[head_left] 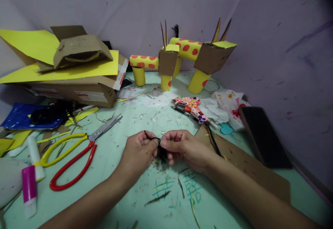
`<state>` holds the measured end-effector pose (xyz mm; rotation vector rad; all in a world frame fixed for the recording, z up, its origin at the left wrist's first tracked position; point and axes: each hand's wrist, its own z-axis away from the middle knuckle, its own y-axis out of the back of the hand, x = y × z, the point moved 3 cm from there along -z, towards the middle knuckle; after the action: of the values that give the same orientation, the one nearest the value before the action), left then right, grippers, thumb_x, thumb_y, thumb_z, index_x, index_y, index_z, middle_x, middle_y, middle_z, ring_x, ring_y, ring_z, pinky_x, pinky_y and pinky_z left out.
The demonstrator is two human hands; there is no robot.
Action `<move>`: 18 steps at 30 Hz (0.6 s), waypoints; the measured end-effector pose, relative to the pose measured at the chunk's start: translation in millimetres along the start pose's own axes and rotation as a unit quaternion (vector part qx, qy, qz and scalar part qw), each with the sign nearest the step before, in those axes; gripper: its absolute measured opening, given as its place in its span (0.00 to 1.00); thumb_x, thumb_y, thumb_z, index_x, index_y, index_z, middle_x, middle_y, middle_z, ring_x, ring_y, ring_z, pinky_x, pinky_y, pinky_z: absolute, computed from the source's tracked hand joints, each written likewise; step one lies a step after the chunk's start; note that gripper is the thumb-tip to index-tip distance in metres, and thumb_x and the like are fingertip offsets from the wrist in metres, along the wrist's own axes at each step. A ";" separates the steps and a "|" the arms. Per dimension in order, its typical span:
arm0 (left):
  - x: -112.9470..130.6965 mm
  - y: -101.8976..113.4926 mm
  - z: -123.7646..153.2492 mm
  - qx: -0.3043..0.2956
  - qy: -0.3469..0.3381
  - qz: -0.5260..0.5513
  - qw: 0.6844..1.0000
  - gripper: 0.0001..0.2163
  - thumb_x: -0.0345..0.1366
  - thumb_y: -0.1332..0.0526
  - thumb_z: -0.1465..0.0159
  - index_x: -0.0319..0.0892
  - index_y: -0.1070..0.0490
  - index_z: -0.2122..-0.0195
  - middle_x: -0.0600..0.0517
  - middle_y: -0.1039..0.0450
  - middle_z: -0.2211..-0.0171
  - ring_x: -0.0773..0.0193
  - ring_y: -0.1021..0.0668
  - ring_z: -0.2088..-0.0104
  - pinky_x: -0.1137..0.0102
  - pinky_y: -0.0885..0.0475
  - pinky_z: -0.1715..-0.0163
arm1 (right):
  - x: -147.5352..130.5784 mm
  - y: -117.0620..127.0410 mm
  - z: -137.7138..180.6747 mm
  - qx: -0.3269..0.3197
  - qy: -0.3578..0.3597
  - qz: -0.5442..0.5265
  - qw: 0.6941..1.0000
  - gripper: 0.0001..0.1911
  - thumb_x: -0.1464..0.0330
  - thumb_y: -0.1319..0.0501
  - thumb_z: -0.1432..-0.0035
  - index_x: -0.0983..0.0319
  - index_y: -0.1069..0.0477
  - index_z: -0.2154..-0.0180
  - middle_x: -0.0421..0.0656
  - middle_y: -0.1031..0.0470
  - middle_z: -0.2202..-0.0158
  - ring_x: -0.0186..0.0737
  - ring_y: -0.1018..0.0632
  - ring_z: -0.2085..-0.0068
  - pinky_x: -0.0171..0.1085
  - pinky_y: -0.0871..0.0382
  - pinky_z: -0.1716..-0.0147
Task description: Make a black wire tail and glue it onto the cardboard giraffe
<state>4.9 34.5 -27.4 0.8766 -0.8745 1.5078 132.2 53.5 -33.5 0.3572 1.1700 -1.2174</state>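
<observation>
My left hand (142,148) and my right hand (180,148) meet over the middle of the green table, fingertips almost touching. Between them hangs a small bundle of black yarn (162,153). My left thumb and fingers pinch a black strand that sticks up past the index finger. With thumb and index finger, my right hand grips the yarn from the other side; the exact point of contact is partly hidden. Left of my hands lie scissors (91,141) with one yellow and one red handle, blades partly apart. Under my right forearm is a flat brown cardboard piece (249,159).
Two yellow tube animals with red spots, a smaller one (144,62) and a larger one (187,49), stand at the back. Cardboard boxes (99,87) and yellow sheets pile up at left. A phone (264,135) lies at right, a glue stick (29,187) at left. Scraps litter the table.
</observation>
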 end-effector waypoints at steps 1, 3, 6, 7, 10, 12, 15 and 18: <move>-0.1 -0.1 0.1 -0.001 -0.002 -0.002 1.000 0.05 0.32 0.40 0.51 0.42 0.37 0.74 0.62 0.38 0.90 0.77 0.40 0.91 0.82 0.47 0.91 | -0.9 0.1 0.6 0.000 0.002 -0.008 1.000 0.12 0.65 0.31 0.60 0.65 0.31 0.77 0.36 0.32 0.82 0.26 0.32 0.82 0.28 0.34 0.83; -0.7 -0.1 0.1 -0.004 -0.001 -0.006 1.000 0.05 0.32 0.39 0.50 0.42 0.37 0.74 0.61 0.38 0.90 0.77 0.40 0.90 0.82 0.46 0.91 | -2.5 0.2 1.5 0.007 0.002 -0.035 0.999 0.12 0.66 0.31 0.60 0.66 0.31 0.77 0.37 0.31 0.81 0.27 0.31 0.80 0.26 0.35 0.83; -1.2 0.1 -0.2 -0.004 0.002 -0.012 1.000 0.06 0.33 0.39 0.49 0.42 0.37 0.74 0.62 0.38 0.90 0.77 0.40 0.90 0.82 0.47 0.91 | -2.9 0.2 1.2 0.014 -0.016 -0.076 0.997 0.10 0.66 0.33 0.60 0.66 0.31 0.77 0.37 0.32 0.83 0.26 0.33 0.81 0.24 0.40 0.86; -1.1 0.1 -0.4 -0.004 0.001 -0.012 1.000 0.06 0.34 0.39 0.49 0.42 0.37 0.74 0.62 0.38 0.90 0.77 0.41 0.90 0.82 0.47 0.91 | -2.6 0.2 0.7 0.016 -0.023 -0.087 0.996 0.09 0.67 0.33 0.60 0.66 0.31 0.78 0.37 0.33 0.84 0.26 0.34 0.83 0.24 0.41 0.86; -0.7 -0.3 -1.0 -0.009 -0.003 -0.016 1.000 0.06 0.34 0.39 0.49 0.42 0.37 0.75 0.62 0.38 0.90 0.77 0.40 0.90 0.82 0.47 0.91 | -1.5 1.2 -0.7 0.034 -0.034 -0.111 0.993 0.07 0.70 0.35 0.61 0.65 0.31 0.79 0.35 0.35 0.87 0.24 0.37 0.86 0.24 0.44 0.88; -1.3 -0.4 -1.3 -0.012 -0.001 -0.015 1.000 0.06 0.34 0.39 0.49 0.42 0.37 0.74 0.62 0.39 0.90 0.77 0.41 0.90 0.82 0.48 0.91 | -1.1 1.5 -1.2 0.047 -0.033 -0.124 0.991 0.06 0.71 0.35 0.63 0.65 0.31 0.80 0.36 0.32 0.85 0.24 0.35 0.86 0.24 0.43 0.88; -3.1 -0.4 -1.6 -0.014 0.001 -0.005 1.000 0.06 0.33 0.39 0.50 0.42 0.37 0.74 0.60 0.37 0.89 0.77 0.40 0.90 0.82 0.48 0.90 | -1.6 0.0 -1.3 0.036 -0.027 -0.126 0.991 0.07 0.70 0.35 0.64 0.65 0.32 0.80 0.38 0.28 0.79 0.23 0.35 0.86 0.25 0.43 0.90; -4.4 -0.8 -1.7 -0.018 -0.010 -0.002 1.000 0.07 0.35 0.38 0.50 0.42 0.37 0.74 0.58 0.33 0.85 0.76 0.38 0.88 0.81 0.45 0.89 | -2.1 -2.0 -0.7 0.014 -0.027 -0.085 0.996 0.08 0.67 0.35 0.60 0.65 0.31 0.80 0.36 0.29 0.80 0.23 0.38 0.88 0.25 0.45 0.92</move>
<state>6.0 34.2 -32.0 0.8677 -0.9115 1.4788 130.3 54.4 -31.3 0.2484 1.1556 -1.3842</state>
